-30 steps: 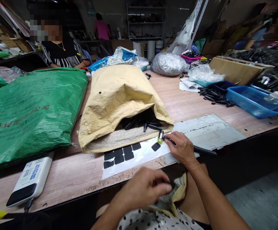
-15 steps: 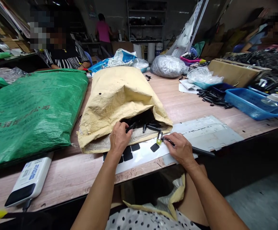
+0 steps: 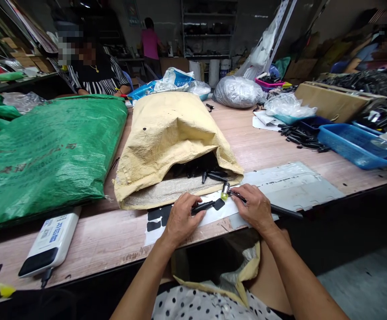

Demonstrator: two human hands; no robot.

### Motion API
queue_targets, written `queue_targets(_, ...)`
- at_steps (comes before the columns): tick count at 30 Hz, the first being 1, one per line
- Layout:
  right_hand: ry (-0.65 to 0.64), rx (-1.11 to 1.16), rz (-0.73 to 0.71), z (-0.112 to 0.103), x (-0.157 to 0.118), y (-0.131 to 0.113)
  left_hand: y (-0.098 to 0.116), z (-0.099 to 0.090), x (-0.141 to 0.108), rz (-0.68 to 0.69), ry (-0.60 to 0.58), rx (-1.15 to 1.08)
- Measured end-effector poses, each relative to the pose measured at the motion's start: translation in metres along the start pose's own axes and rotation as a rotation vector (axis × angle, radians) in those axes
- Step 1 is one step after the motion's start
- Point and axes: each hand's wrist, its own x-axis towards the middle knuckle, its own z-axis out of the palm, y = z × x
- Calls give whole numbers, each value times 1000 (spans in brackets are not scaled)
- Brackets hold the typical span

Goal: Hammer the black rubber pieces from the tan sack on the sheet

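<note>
My left hand [image 3: 185, 218] is closed around a slim black pen-like part [image 3: 204, 207], pointing right over a white sheet [image 3: 209, 217] with black rounded squares [image 3: 153, 226]. My right hand [image 3: 252, 208] grips a small hammer [image 3: 225, 190] by its dark handle; the head is metal with a yellow face and lies just right of one black square. Behind both hands lies a yellow woven sack [image 3: 173, 115], its mouth toward me. Several loose black parts [image 3: 217, 177] show in the opening; the sack's inside is dark.
A green sack [image 3: 49, 151] and a white power bank [image 3: 50, 242] are at left. On the right stand a blue tray [image 3: 356, 149] and a pile of black parts [image 3: 303, 138]. An open bag [image 3: 246, 280] hangs at my lap. A person [image 3: 96, 75] sits across the table.
My left hand has come out of the sack's mouth toward me and to the right, bringing a black pen-like part over the white sheet. My right hand keeps the hammer in nearly the same place.
</note>
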Motion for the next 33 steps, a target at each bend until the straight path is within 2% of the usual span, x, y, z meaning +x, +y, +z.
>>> queue_targets(6,18,6,-47,-1,0,1,-3,-1,1,-40,4,-61)
queue_targets(12,189,222,-83,-23,3,-23,-4,-1,2,-54,6,-83)
queue_targets(15,123,335,-118,-30,4,-45,-4,-1,2,-53,5,-89)
queue_targets(19,4,379,-157,-28,1,-71,-4,-2,2,-50,0,-101)
queue_targets(22,-17,376,-177,-24,-1,-82,-4,-3,2,-49,-11,-121)
queue_targets(29,-119,311,-186,-17,-5,-84,-3,-3,2,-47,-13,-132)
queue_targets(33,-27,357,-127,-20,-3,-78,-5,-2,2,-55,-7,-131)
